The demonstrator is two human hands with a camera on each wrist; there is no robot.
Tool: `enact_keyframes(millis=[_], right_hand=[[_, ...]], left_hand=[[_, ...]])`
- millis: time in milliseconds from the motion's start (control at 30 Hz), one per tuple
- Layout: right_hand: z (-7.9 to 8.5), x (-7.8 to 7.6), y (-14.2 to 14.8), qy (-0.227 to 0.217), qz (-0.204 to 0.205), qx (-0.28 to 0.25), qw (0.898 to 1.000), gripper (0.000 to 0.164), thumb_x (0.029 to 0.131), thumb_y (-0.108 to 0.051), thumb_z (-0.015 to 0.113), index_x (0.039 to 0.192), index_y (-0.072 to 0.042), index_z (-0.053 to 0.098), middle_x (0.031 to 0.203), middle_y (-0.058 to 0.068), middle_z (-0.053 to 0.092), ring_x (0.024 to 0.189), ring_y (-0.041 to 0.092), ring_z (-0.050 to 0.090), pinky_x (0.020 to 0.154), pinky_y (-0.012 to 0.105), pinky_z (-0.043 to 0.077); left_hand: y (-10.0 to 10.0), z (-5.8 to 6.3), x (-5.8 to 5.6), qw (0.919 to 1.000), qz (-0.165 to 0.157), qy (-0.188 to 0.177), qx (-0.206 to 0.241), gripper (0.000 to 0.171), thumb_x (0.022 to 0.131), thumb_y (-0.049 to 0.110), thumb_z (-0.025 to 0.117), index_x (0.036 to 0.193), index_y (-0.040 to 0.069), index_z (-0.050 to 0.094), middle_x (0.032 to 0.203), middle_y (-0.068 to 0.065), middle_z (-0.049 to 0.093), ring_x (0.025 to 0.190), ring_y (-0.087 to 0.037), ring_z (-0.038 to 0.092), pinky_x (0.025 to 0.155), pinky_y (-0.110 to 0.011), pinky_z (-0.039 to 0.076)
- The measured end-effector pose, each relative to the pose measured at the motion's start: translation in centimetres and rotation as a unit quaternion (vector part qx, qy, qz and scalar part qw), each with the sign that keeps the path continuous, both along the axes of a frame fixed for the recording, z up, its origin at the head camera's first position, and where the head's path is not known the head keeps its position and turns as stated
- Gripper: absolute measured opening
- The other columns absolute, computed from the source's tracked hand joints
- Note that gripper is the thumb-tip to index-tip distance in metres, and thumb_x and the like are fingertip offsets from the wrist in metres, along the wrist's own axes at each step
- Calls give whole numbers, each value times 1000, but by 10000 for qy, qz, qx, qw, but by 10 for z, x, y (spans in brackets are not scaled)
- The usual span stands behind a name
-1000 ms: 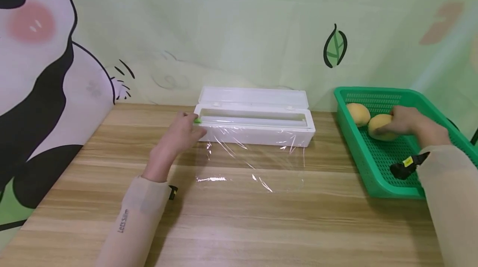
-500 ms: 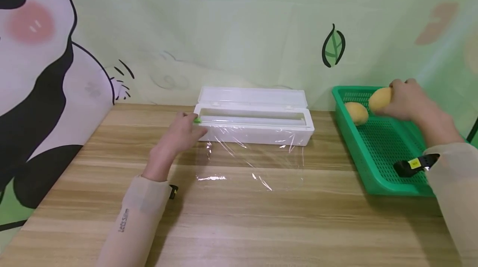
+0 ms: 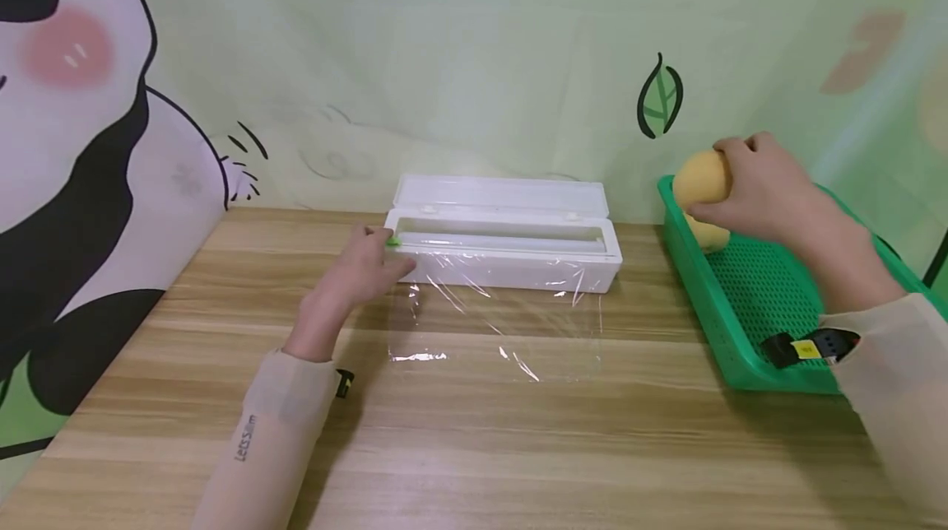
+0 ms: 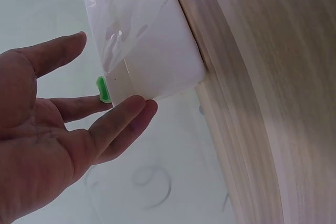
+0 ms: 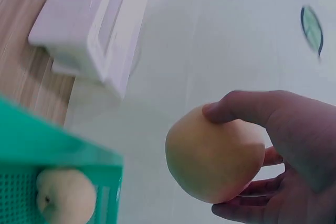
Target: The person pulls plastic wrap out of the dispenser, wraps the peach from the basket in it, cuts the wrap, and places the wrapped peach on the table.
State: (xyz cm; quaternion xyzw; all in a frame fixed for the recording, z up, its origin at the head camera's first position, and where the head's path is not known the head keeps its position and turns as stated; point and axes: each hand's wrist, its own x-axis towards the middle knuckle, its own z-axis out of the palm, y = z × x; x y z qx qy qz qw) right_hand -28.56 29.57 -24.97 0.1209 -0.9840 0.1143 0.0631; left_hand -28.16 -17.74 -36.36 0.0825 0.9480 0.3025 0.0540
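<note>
My right hand [image 3: 766,188] grips a round yellow fruit [image 3: 702,181], raised above the back left corner of the green basket [image 3: 696,324]. In the right wrist view the thumb lies over the fruit [image 5: 212,156] and the fingers curl beneath it. A second yellow fruit [image 3: 709,235] sits in the basket, partly hidden below the held one. My left hand [image 3: 359,267] touches the left end of a white cling film box [image 3: 511,271], its fingers extended beside the green slider [image 4: 103,89]. Clear cling film [image 3: 496,337] hangs from the box's front onto the table.
The box's lid [image 3: 504,195] stands raised at the back, with the film roll [image 3: 504,242] visible inside. Behind the wooden table [image 3: 518,456] is a printed backdrop [image 3: 481,61] with a panda and a leaf.
My right hand has lifted the fruit from the basket floor and carried it left, over the other fruit. The left hand has stayed at the box's left end.
</note>
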Motion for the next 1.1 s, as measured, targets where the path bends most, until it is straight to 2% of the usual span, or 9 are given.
enact_keyframes(millis=[167,300,500,667,967,1100], right_hand=[[0,12,-35,182,304,-127,9993,88,85,-25,79,146,17,30,125,41,43,102,51,49,77,63,48],[-8,23,-63,285,643,-160,9974,82,82,-24,82,141,14,38,121,34,49,97,46,54,76,59,52],[-28,31,-95,157,1212,-133,9924,75,81,-25,83,136,11,47,123,32,52,101,42,55,81,55,53],[-47,35,-114,185,1626,-82,9865,71,81,-25,83,133,10,51,118,30,54,97,39,57,80,51,53],[-78,36,-143,-8,1930,-226,9809,72,79,-25,84,136,6,53,119,25,54,100,35,56,82,48,54],[-91,41,-155,20,2146,-309,9762,72,77,-24,86,136,4,55,119,23,54,104,35,54,81,46,55]], left_hand=[[-1,0,-1,10000,-9,-2,85,77,102,34,62,153,-14,29,149,-38,26,127,-48,49,108,-60,40],[-2,0,-2,10000,-11,-29,90,78,103,34,61,154,-14,28,151,-40,22,131,-50,46,109,-61,38],[-3,-2,-2,10000,-32,-55,15,77,104,35,59,155,-13,26,154,-41,18,134,-53,42,110,-62,36],[-3,-2,-2,10000,-34,-16,-59,77,104,35,59,155,-13,27,154,-41,19,133,-53,43,109,-62,37],[-2,-2,-2,9999,30,53,-88,75,103,35,61,155,-11,30,149,-37,28,131,-50,44,108,-62,39],[-1,-2,-2,9996,77,271,-77,73,103,33,62,156,-7,32,151,-35,29,135,-48,38,108,-62,38]])
